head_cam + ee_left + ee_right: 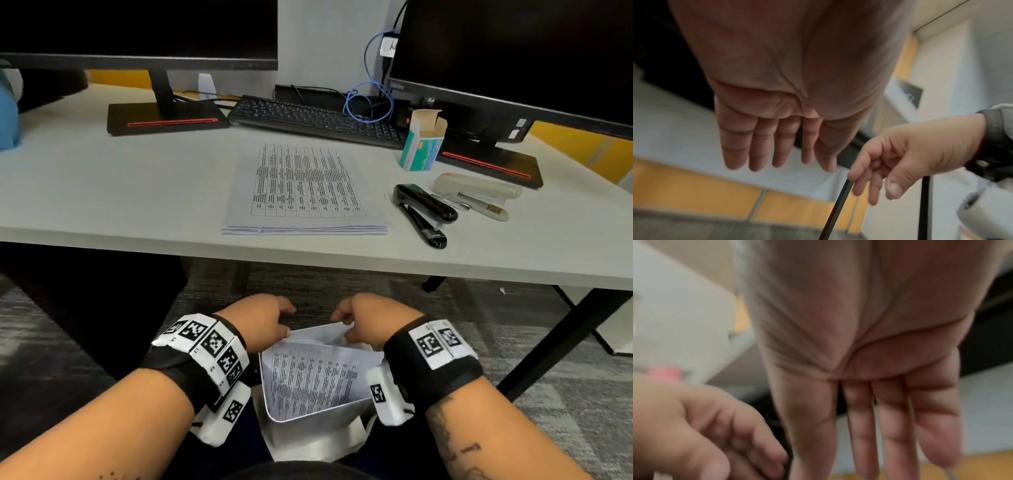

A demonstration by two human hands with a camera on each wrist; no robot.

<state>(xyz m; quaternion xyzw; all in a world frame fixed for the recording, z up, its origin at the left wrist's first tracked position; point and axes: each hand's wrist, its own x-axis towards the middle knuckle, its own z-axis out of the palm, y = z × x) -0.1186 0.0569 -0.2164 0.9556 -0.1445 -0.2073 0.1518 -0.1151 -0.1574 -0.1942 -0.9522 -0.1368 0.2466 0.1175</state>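
Note:
A curled bundle of printed sheets [308, 377] lies in my lap below the desk edge. My left hand [263, 322] hovers at its top left corner, thumb by the paper's edge. My right hand [363, 322] is at the top right corner, fingertips close to the upper sheet. In the left wrist view my left hand [777, 142] has straight fingers and holds nothing, and my right hand [910, 154] has loosely curled, empty fingers. The blurred right wrist view shows my right hand [879, 402] with straight fingers, and my left hand [694, 426] beside it.
On the grey desk [137, 236] lie a stack of printed sheets [305, 192], a black stapler [423, 212], a grey stapler [476, 192] and an opened staple box [423, 144]. A keyboard [318, 118] and two monitors stand behind. A black desk leg [565, 342] slants at right.

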